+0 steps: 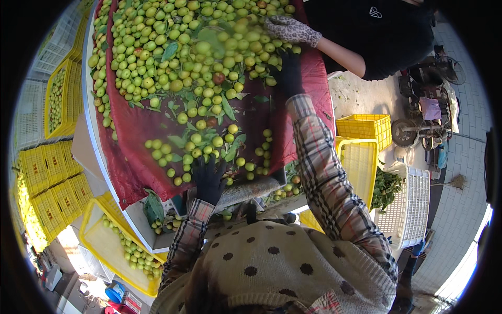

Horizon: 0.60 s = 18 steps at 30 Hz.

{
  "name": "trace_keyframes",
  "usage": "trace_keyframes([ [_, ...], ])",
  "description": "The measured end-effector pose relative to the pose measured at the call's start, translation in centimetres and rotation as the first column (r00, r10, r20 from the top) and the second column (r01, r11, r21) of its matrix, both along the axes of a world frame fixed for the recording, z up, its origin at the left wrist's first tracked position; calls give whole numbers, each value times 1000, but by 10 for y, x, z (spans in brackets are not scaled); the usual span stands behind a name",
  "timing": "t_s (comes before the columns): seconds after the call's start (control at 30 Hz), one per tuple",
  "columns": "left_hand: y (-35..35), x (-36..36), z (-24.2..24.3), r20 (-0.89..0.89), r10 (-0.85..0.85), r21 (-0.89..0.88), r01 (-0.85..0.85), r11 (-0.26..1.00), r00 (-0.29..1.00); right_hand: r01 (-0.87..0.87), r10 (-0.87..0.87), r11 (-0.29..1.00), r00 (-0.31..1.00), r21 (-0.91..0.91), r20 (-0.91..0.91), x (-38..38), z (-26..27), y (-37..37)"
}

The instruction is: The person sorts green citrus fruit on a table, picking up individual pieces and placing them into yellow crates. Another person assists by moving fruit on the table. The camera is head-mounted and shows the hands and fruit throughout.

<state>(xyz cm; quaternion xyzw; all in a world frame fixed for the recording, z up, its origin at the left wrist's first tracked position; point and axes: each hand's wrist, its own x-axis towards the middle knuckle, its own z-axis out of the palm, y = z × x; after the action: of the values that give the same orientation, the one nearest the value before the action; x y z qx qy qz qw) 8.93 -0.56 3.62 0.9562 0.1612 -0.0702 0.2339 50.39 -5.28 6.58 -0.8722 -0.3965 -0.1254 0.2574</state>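
Note:
A heap of small round green fruit (153,51), which look like jujubes, covers the far part of a dark red cloth (137,133) on a sorting table. Black gloves cover both my hands. My left hand (210,178) lies at the near edge of the cloth, fingers apart, just behind a loose group of fruit (196,147) mixed with green leaves (227,108). At the right edge of the heap, my right hand (289,72) reaches in against the fruit. Its fingertips are dark and partly lost among the fruit, so its grip is unclear.
Across the table a person's hand in a spotted glove (292,30) touches the heap. Yellow crates (64,98) stand at the left, another yellow crate (94,219) with fruit at lower left. On the right are yellow crates (364,125), a white crate (415,204) and a wheeled vehicle (423,125).

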Motion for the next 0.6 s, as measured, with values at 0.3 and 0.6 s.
trace_keyframes([
  [0.3,247,32,-12,657,470,-135,-521,843,590,-48,58,998,970,48,-236,-48,-49,-10],
  [0.6,230,113,-46,460,309,129,-406,905,833,195,149,923,614,332,-775,-155,-23,-87],
])
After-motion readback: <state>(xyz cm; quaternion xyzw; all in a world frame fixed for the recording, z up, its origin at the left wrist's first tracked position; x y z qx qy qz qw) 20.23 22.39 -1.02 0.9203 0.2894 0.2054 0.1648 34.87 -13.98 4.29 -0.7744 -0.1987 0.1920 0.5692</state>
